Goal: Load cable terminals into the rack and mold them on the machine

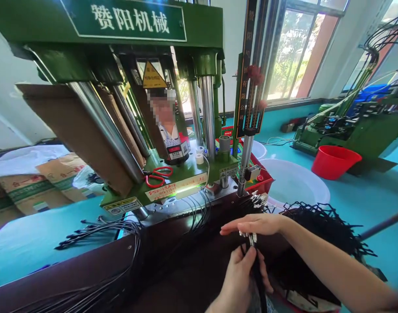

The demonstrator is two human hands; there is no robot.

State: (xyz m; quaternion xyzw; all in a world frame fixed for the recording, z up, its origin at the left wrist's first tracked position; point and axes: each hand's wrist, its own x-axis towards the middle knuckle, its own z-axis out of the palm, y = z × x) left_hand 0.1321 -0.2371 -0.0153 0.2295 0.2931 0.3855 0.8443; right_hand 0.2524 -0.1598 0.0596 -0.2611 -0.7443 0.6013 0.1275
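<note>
My left hand (239,274) is wrapped round a bundle of black cables (259,276), held upright near the front of the dark work table (185,269). Silvery metal connector ends (252,238) stick up from the top of that bundle. Above them my right hand (262,224) lies flat, fingers stretched out to the left, its palm over the connector tips. Whether the palm touches the tips I cannot tell. Just behind the right hand, more cable ends with metal connectors (259,200) lie on the table.
A green press (172,174) stands behind the table, with red-handled scissors (158,176) on it and thin cables (199,208) running out of its front. Looped black cables (133,230) hang over the left side. At the right are a black cable heap (326,221), a white tub (295,182) and a red bucket (336,163).
</note>
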